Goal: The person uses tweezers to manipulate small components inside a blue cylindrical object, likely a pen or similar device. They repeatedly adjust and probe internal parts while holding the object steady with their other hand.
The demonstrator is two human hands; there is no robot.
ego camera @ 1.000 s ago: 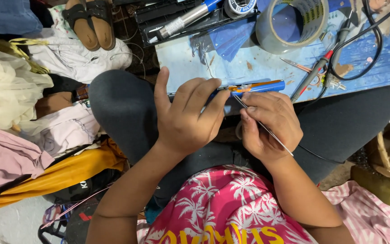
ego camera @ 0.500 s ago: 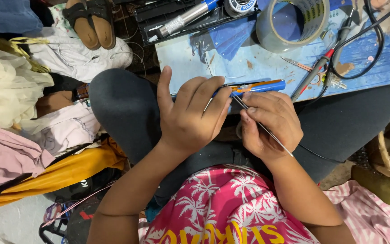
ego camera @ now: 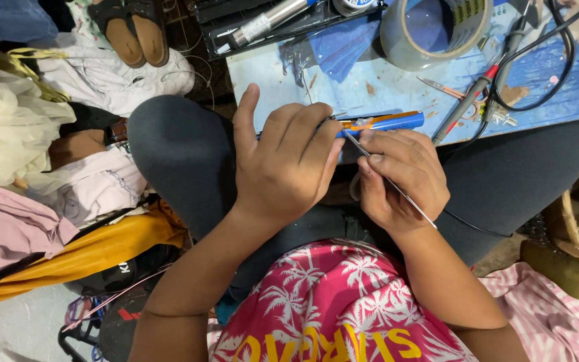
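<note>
Head view shows a blue-and-orange pen-like tool (ego camera: 378,123) gripped in the curled left hand (ego camera: 283,164) over the lap, just before the blue surface (ego camera: 276,87), while a thin metal rod (ego camera: 389,181), pinched by the right hand (ego camera: 403,181), is kept at its middle, barely shifted from before.

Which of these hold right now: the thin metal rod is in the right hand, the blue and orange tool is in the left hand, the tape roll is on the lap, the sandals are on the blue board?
1. The right hand holds the thin metal rod. True.
2. The left hand grips the blue and orange pen-shaped tool. True.
3. The clear tape roll lies on the lap. False: it sits on the worn blue board.
4. The brown sandals rest on the board. False: they lie beside it, by the white cloth.
</note>
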